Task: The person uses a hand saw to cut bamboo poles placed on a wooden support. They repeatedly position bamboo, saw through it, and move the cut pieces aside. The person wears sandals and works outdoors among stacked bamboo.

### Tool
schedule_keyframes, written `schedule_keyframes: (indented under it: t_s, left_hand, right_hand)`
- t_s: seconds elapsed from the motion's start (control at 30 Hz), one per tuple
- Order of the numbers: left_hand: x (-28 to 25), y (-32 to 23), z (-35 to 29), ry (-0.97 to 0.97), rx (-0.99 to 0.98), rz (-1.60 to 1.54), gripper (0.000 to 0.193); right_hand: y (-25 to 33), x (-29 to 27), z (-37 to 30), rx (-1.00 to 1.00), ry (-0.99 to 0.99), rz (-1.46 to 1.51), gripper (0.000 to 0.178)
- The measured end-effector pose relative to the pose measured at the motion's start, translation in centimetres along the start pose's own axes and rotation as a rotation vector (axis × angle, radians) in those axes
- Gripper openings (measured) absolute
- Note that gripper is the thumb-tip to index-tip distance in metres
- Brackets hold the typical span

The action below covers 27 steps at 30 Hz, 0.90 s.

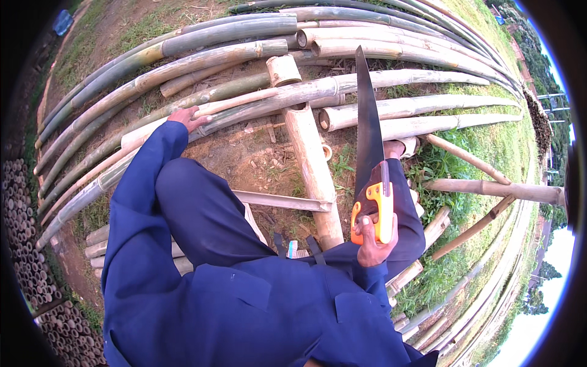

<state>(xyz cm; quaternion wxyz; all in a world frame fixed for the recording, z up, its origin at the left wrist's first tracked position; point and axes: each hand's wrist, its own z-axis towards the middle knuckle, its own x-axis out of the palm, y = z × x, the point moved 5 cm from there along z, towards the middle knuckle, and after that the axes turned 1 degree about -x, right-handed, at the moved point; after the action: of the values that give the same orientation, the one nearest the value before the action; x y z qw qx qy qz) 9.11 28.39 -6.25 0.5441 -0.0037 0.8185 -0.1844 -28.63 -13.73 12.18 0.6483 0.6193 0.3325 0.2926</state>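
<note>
My right hand [374,243] is wrapped round the orange handle of a handsaw [369,116]. The dark, tapering blade points up and away from me, apart from the poles in front of it. Off to the left, my left hand [189,118] grips a long bamboo pole [235,117] from above, beside a thinner pale bamboo strip [241,103] lying along it. The pole crosses a thick upright bamboo post [309,162], resting below the post's cut top [283,69]. My left fingertips are partly hidden behind the pole.
Several long bamboo poles [226,33] lie side by side on the far ground. A split bamboo piece [281,200] runs against the post near my knees. To the right stands a frame of bamboo props [495,188] over grass. Stacked cut bamboo [21,226] is at far left.
</note>
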Motion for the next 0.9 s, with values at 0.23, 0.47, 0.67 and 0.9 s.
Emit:
schedule_keyframes:
  t_s: [0.23, 0.47, 0.67, 0.9]
  left_hand:
    - [-0.3, -0.8, 0.5, -0.205, -0.027, -0.047, 0.078]
    - [-2.7, -2.0, -3.9, -0.619, 0.131, 0.168, 0.058]
    - [-5.3, -6.0, -9.3, -0.606, 0.369, 0.261, 0.055]
    - [-5.6, -4.6, -12.6, -0.5, 0.403, 0.251, 0.065]
  right_hand:
    - [-10.6, 3.9, 1.8, -0.509, 0.054, -0.845, 0.025]
    - [-11.0, 6.9, 2.9, -0.398, 0.398, -1.04, 0.039]
    - [1.4, 19.4, 7.5, -1.02, 0.47, -0.995, 0.074]
    - [-1.3, 30.7, 13.4, -0.875, 1.045, -1.292, 0.041]
